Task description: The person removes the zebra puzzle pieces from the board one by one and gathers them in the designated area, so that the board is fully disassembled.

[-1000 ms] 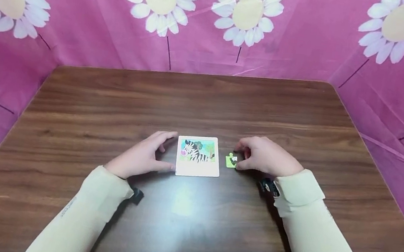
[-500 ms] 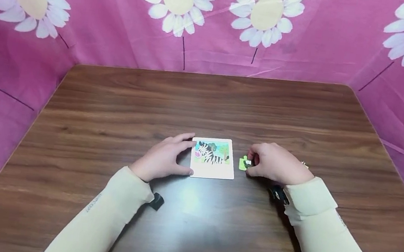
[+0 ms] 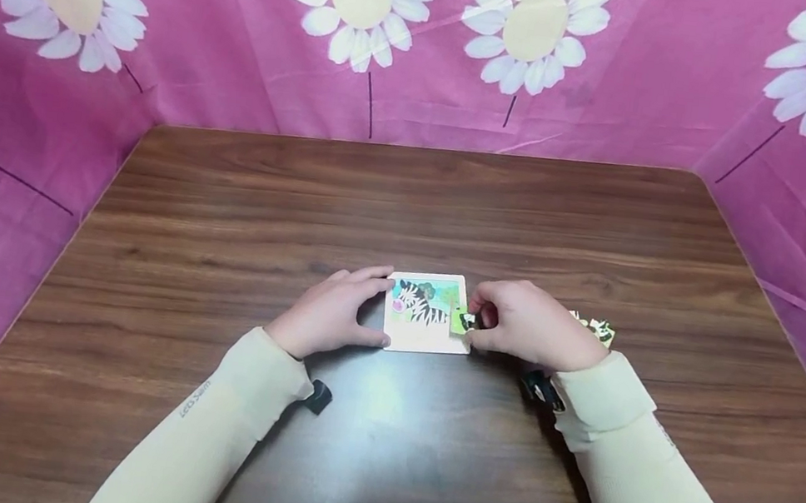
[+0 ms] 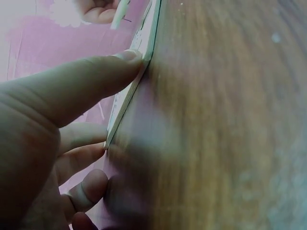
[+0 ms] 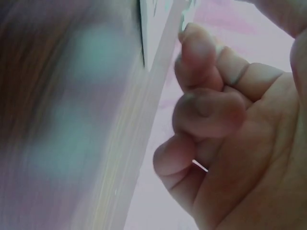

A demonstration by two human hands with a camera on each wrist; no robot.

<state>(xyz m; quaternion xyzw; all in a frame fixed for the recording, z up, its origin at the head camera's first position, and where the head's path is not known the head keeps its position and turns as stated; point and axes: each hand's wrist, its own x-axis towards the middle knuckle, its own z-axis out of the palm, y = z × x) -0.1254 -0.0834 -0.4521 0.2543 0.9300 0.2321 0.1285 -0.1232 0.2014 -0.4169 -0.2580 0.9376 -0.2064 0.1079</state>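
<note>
A flat puzzle board [image 3: 422, 339] with a zebra picture lies on the wooden table. My left hand [image 3: 331, 314] holds its left side, thumb at the near corner and fingers at the far one. In the left wrist view the thumb [image 4: 96, 79] presses on the board's rim [image 4: 149, 43]. My right hand [image 3: 526, 325] pinches a green puzzle piece [image 3: 460, 322] between thumb and fingers, over the right part of the board. Whether the piece touches the board, I cannot tell.
More puzzle pieces [image 3: 599, 329] lie on the table [image 3: 408, 210] behind my right hand, partly hidden by it. A pink cloth [image 3: 435, 113] with daisies hangs around the table's far edge and sides.
My right hand has brought the green puzzle piece left from the table onto or over the board's right side. My left fingers have closed in on the board's left side. The head view has shifted.
</note>
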